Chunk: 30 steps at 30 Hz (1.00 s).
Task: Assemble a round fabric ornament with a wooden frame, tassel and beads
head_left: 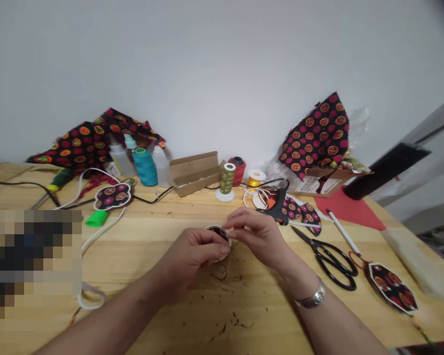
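The likeliest trouble lies with the small round piece (217, 230) itself, which sits between the two hands over the middle of the bench (159, 315). The left hand (198, 252) grips it, with the thumb laid across its near right part; if that thumb pressed unevenly, the piece could tilt or slip, and a covering not firmly fixed might pucker or creep off the rim. The right hand (258, 237) has its fingers bent together at the right edge of the piece; I cannot tell whether they pinch the rim, a fine thread or nothing. A sharp tug there could pull the edge out of line. A thin dark strand (221, 274) curls just on the near side of the piece and could snag on a finger. Dark scraps (224, 329) on the near part of the bench could cling to it. The scissors (327, 259) lie to the right, near the right forearm, so a wide swing of that arm might knock them.

The piece looks roundish, with a dark patterned face showing touches of red and a pale rim around it. Fingers hide much of it, so its full outline and underside cannot be made out.
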{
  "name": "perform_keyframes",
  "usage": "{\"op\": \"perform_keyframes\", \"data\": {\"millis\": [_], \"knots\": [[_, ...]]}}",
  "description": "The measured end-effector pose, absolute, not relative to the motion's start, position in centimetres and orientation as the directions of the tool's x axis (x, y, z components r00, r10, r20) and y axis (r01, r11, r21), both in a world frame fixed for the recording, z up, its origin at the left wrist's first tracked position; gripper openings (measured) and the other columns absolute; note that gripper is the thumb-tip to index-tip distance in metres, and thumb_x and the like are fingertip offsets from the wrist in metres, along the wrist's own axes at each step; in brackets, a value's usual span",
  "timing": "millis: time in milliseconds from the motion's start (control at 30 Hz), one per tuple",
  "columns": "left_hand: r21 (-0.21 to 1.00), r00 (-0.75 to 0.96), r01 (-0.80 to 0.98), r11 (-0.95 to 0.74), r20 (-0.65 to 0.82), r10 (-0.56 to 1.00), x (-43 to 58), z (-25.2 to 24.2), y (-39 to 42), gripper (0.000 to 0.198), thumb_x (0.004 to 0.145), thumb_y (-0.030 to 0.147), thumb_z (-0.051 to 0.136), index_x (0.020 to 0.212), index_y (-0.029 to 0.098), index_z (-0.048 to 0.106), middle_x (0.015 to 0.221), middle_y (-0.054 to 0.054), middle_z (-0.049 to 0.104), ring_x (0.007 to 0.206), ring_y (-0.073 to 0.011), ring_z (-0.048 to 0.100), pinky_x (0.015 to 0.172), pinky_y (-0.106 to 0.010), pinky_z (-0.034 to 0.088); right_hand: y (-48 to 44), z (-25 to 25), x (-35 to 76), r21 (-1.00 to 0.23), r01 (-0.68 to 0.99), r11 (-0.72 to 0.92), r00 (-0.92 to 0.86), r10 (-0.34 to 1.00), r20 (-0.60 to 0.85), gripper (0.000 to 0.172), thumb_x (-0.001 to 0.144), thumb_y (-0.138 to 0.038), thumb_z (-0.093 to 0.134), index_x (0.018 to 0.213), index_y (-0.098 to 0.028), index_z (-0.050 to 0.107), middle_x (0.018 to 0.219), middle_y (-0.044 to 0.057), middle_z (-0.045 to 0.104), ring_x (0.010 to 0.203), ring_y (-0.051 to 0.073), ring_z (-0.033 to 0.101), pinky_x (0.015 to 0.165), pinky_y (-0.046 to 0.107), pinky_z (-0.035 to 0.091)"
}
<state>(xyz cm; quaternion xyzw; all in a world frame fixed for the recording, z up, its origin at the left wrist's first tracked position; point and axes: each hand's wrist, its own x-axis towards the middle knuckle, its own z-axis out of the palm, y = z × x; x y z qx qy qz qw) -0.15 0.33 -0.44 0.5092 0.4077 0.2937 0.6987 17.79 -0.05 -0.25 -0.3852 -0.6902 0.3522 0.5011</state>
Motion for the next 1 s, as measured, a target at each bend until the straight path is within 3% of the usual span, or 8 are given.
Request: {"op": "perform_keyframes", "data": {"millis": [100, 200, 367, 467, 633, 733, 833, 1000], "knots": [[0.943, 0.402, -0.043, 0.330, -0.286, 0.870, 0.0, -0.1, 0.5, 0.008, 0.063, 0.023, 0.072, 0.057, 0.018, 0.073, 0.046, 0.006, 0.052, 0.045, -0.0064, 0.036, 0.047, -0.022, 0.026, 0.4, -0.1, 18.2, -0.936, 0.164, 0.310, 0.068, 0.943, 0.325, 0.013, 0.080, -0.022, 0.064, 0.088, -0.023, 0.074, 0.081, 0.002, 0.070, 0.074, 0.015, 0.061, 0.072, 0.029, 0.048], [0.933, 0.328, -0.047, 0.356, -0.322, 0.888, 0.1, 0.3, 0.6, 0.009, 0.062, 0.024, 0.073, 0.056, 0.018, 0.073, 0.047, 0.004, 0.060, 0.045, -0.0073, 0.042, 0.047, -0.021, 0.031, 0.4, 0.2, 18.4, -0.963, 0.145, 0.229, 0.192, 0.948, 0.254, 0.014, 0.079, -0.030, 0.064, 0.076, -0.019, 0.072, 0.074, 0.002, 0.068, 0.068, 0.014, 0.058, 0.068, 0.027, 0.047], [0.937, 0.305, -0.058, 0.345, -0.312, 0.900, -0.1, 0.2, 0.8, 0.011, 0.064, 0.027, 0.074, 0.061, 0.017, 0.074, 0.056, 0.000, 0.069, 0.050, -0.0103, 0.052, 0.052, -0.022, 0.040, 0.0, 0.4, 17.9, -0.993, 0.098, 0.065, -0.012, 0.998, 0.064, 0.027, 0.073, -0.043, 0.070, 0.077, -0.017, 0.071, 0.073, 0.003, 0.069, 0.067, 0.014, 0.058, 0.063, 0.027, 0.046], [0.940, 0.307, -0.062, 0.335, -0.302, 0.903, -0.2, 0.1, 0.8, 0.012, 0.064, 0.028, 0.075, 0.062, 0.016, 0.075, 0.059, -0.001, 0.070, 0.054, -0.0120, 0.055, 0.055, -0.023, 0.042, -0.2, 0.2, 17.6, -0.995, 0.084, 0.048, -0.079, 0.996, 0.041, 0.027, 0.072, -0.042, 0.071, 0.083, -0.017, 0.071, 0.080, 0.004, 0.070, 0.071, 0.015, 0.059, 0.066, 0.029, 0.047], [0.961, 0.282, -0.009, 0.277, -0.263, 0.923, -0.1, 0.4, 0.6, 0.013, 0.065, 0.029, 0.073, 0.066, 0.016, 0.076, 0.061, -0.002, 0.070, 0.056, -0.0140, 0.056, 0.056, -0.025, 0.042, -0.3, 0.0, 17.2, -0.919, 0.254, 0.301, -0.108, 0.953, 0.282, 0.018, 0.073, -0.027, 0.073, 0.088, -0.019, 0.071, 0.083, 0.004, 0.069, 0.069, 0.014, 0.055, 0.063, 0.028, 0.044], [0.968, 0.296, 0.010, 0.249, -0.240, 0.924, 0.0, 0.5, 0.6, 0.013, 0.066, 0.028, 0.073, 0.063, 0.016, 0.075, 0.058, 0.000, 0.068, 0.055, -0.0126, 0.054, 0.056, -0.024, 0.041, -0.4, -0.2, 16.8, -0.880, 0.287, 0.378, -0.132, 0.926, 0.354, 0.005, 0.074, -0.020, 0.072, 0.078, -0.019, 0.069, 0.075, 0.002, 0.067, 0.067, 0.013, 0.054, 0.062, 0.026, 0.043], [0.965, 0.302, -0.010, 0.264, -0.249, 0.920, -0.1, 0.3, 0.5, 0.012, 0.067, 0.028, 0.073, 0.062, 0.016, 0.075, 0.057, 0.001, 0.067, 0.055, -0.0117, 0.053, 0.056, -0.023, 0.040, -0.4, -0.4, 16.5, -0.895, 0.294, 0.334, -0.139, 0.942, 0.306, 0.009, 0.076, -0.017, 0.066, 0.067, -0.018, 0.064, 0.066, 0.000, 0.063, 0.064, 0.012, 0.054, 0.062, 0.025, 0.044], [0.952, 0.282, -0.059, 0.300, -0.272, 0.920, 0.0, 0.2, 0.5, 0.011, 0.065, 0.026, 0.074, 0.061, 0.016, 0.073, 0.057, 0.001, 0.067, 0.055, -0.0112, 0.054, 0.055, -0.022, 0.041, -0.2, -0.9, 16.4, -0.938, 0.312, 0.154, -0.126, 0.985, 0.120, 0.009, 0.077, -0.018, 0.062, 0.068, -0.017, 0.063, 0.062, -0.002, 0.062, 0.060, 0.012, 0.054, 0.058, 0.023, 0.045]]}}
